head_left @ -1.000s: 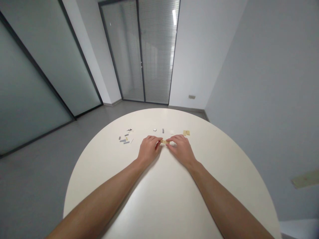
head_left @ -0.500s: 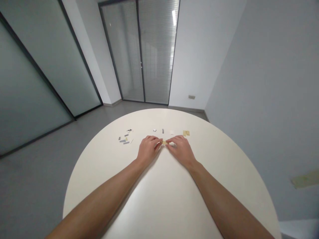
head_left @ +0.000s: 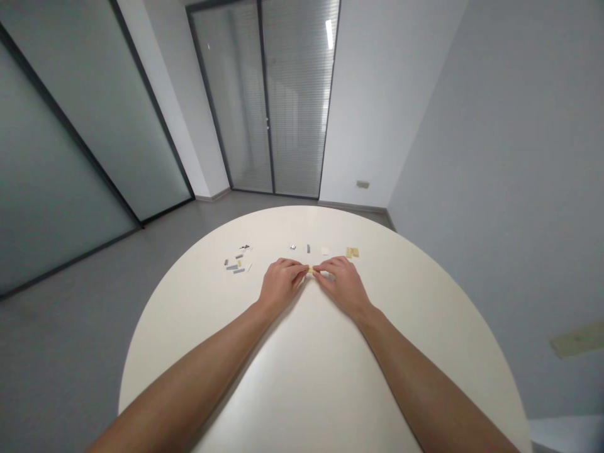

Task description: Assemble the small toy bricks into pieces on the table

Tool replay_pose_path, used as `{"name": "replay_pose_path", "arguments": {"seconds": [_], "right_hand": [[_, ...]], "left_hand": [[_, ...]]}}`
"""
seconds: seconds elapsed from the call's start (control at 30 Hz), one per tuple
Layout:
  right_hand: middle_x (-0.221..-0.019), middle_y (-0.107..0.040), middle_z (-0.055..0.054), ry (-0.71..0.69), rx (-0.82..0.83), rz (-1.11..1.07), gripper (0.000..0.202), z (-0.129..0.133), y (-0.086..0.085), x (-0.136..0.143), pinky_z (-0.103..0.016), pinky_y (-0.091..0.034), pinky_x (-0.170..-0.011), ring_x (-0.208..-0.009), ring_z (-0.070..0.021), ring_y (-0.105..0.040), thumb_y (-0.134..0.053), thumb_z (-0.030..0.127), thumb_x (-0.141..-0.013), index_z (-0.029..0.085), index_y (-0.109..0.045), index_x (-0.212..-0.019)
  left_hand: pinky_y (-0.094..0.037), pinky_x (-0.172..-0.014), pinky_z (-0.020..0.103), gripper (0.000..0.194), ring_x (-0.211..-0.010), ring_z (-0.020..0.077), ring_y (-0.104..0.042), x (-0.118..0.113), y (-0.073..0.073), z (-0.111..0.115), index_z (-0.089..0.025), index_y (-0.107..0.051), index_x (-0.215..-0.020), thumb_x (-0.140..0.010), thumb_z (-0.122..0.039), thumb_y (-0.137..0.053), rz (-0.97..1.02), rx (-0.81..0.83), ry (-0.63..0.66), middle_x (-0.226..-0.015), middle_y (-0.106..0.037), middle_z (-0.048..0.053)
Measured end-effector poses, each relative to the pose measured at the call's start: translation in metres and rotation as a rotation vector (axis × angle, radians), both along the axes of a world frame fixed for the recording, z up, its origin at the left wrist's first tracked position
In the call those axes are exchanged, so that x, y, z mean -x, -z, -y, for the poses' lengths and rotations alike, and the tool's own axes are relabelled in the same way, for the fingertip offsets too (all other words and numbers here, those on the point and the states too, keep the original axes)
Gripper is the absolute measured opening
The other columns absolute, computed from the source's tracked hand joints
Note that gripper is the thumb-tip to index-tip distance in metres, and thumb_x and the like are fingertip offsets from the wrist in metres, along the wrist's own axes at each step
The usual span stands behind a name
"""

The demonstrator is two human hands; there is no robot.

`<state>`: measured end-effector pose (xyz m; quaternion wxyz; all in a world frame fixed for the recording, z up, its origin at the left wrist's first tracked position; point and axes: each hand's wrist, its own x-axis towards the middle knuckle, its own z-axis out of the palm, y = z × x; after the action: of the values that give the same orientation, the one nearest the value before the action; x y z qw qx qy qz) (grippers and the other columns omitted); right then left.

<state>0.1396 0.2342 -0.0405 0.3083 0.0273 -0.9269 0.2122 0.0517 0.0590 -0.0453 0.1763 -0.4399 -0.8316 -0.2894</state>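
Observation:
Between the fingertips of both hands is a small pale-yellow piece (head_left: 311, 270), mostly covered by the fingers and too small to identify exactly. My left hand (head_left: 282, 280) pinches it from the left side. From the right, my right hand (head_left: 343, 283) grips it with thumb and fingers closed. Just beyond the hands lie a small grey block (head_left: 308, 248), a white square piece (head_left: 325, 251) and a little cluster of silvery bits (head_left: 293, 246). Tan flat pieces (head_left: 352, 252) rest past my right hand.
Left of my hands, several small grey strips (head_left: 239, 270), a grey piece (head_left: 226, 262), a thin white stick (head_left: 250, 267) and a pile of dark bits (head_left: 245, 246) lie on the round white table (head_left: 302, 377). Glass doors (head_left: 268, 100) and a wall stand behind it.
The fingertips of both hands have closed in slightly around the yellow piece, so less of it shows. The loose pieces on the table have stayed put.

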Motion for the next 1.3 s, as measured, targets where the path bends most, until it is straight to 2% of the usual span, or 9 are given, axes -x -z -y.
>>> {"name": "replay_pose_path", "arguments": {"seconds": [0.6,1.3], "right_hand": [[-0.101,-0.076,-0.004,-0.055,0.045,0.024,0.017,0.0010,-0.0008,-0.0004,-0.042,-0.048,-0.091,-0.102,-0.0239,-0.062,-0.060,0.029,-0.095,0.027,-0.075,-0.103],[-0.102,-0.075,-0.006,-0.016,0.057,0.077,0.018,0.0020,0.0012,0.0013,-0.040,-0.047,-0.093,-0.102,-0.0228,-0.062,-0.057,0.025,-0.095,0.023,-0.072,-0.106]], "left_hand": [[-0.052,-0.087,0.038,0.022,-0.094,0.0222,-0.068,-0.0008,-0.0013,-0.0010,-0.025,-0.075,-0.104,-0.097,-0.027,-0.054,0.017,-0.001,-0.004,-0.100,-0.077,0.004],[-0.050,-0.087,0.038,0.018,-0.096,0.0231,-0.066,0.0001,0.0011,-0.0022,-0.024,-0.072,-0.100,-0.095,-0.020,-0.055,0.035,0.021,-0.066,-0.098,-0.076,0.003]]}}
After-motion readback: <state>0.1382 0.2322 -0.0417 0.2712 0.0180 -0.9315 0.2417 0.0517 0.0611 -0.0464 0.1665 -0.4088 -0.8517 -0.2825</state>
